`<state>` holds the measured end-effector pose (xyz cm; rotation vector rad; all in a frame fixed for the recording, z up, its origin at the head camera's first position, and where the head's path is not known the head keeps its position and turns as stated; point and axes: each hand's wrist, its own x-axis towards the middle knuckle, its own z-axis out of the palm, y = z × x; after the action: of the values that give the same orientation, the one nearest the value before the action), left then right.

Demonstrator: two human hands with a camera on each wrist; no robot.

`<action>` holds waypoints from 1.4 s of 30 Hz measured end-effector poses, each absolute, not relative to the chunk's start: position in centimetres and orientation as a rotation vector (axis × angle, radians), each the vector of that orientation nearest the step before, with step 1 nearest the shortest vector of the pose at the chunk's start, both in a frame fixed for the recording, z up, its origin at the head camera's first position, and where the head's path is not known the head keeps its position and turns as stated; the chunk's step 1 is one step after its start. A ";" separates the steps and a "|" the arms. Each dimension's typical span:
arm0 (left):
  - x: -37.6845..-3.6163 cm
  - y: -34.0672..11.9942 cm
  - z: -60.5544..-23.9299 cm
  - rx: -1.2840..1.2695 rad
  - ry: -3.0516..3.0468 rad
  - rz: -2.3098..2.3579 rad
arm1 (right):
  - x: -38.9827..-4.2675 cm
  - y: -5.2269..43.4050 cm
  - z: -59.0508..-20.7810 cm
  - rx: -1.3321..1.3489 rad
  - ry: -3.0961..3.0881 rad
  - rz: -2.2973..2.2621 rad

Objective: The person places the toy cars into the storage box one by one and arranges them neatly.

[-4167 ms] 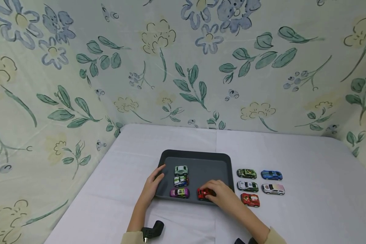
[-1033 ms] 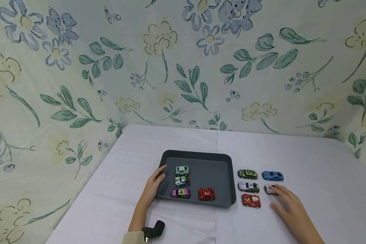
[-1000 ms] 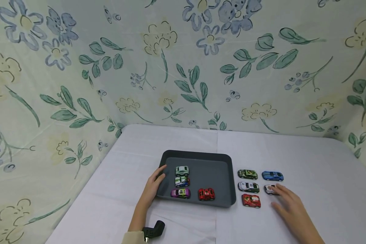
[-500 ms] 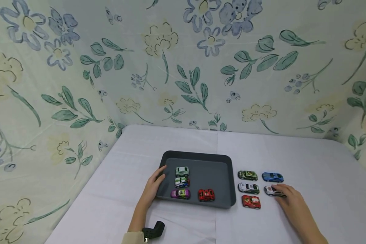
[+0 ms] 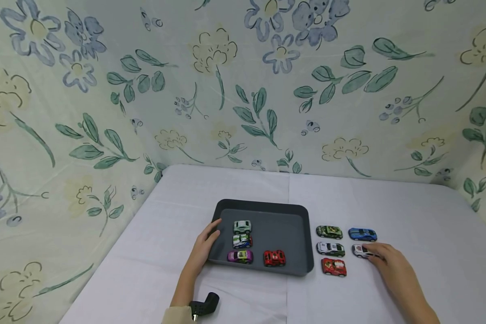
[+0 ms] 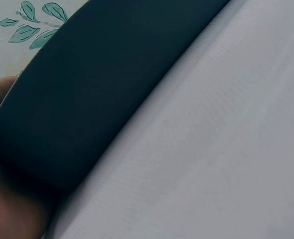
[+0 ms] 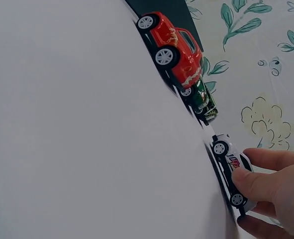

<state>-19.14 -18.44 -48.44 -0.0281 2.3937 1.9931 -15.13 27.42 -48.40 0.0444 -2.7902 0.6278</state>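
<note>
My right hand pinches a white toy car on the table, right of the tray. In the right wrist view the thumb lies against the side of that white car, its wheels close to the cloth. My left hand holds the left edge of a dark grey tray, digits over the rim. Inside the tray, a pale green car, a white-blue-green car and a purple car form a left column. A red car sits near the front rim.
Right of the tray stand a green patterned car, a white-and-green car and a red car. A blue car is just behind the pinched one. White cloth covers the table; a floral curtain hangs behind.
My right hand has left the red car in the tray, moved right to the white car and closed its fingers on it. The left hand keeps its place at the tray.
</note>
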 end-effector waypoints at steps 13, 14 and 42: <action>-19.4 -18.4 -48.7 -0.028 2.405 1.990 | -14.1 26.8 -46.0 0.095 -2.723 0.590; -19.4 -18.4 -48.6 -0.030 2.401 1.988 | -14.1 26.6 -45.8 0.106 -2.712 0.587; -17.7 -17.7 -45.4 -0.027 2.370 1.971 | -13.0 18.9 -41.3 0.426 -2.455 0.552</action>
<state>-17.68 -17.69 -45.37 -0.0268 2.3695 1.9709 -13.04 18.93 -41.31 0.4255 -2.4547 0.5523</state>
